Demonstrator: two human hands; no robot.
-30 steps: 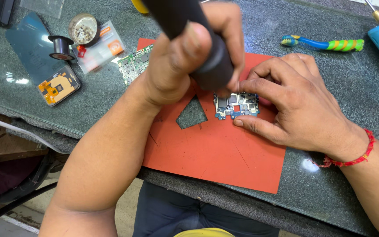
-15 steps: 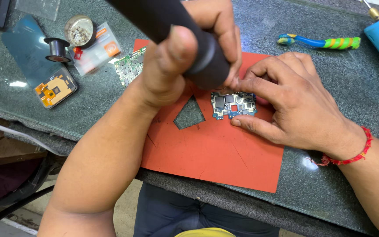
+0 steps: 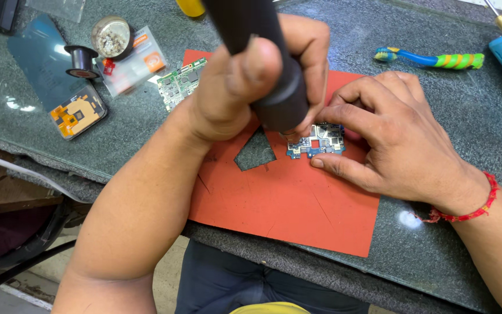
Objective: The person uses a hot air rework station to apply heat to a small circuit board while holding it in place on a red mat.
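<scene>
Head view: left hand [image 3: 245,87] is wrapped tightly around a thick black cylindrical tool [image 3: 260,55], thumb pressed along its side, the tool's lower end pointing down at a small blue circuit board [image 3: 319,139] just beneath the knuckles. Right hand [image 3: 396,136] lies flat-ish on the mat with fingers curled — the forefinger bears on the board's upper edge and the thumb presses against its right lower edge, pinning it in place rather than lifting it. The board sits on an orange-red mat [image 3: 286,203], near the mat's middle, just right of a triangular hole cut through the mat. It is small and irregular in outline, blue with silver shields and a small orange-red patch at its centre; its upper part is hidden by the tool and fingers. A red thread bracelet [image 3: 472,209] circles the right wrist. Farther left on the dark stone bench [image 3: 146,134] lie a green circuit board [image 3: 180,82] and a solder spool [image 3: 81,61]; a toothbrush [image 3: 431,58] lies at upper right.
</scene>
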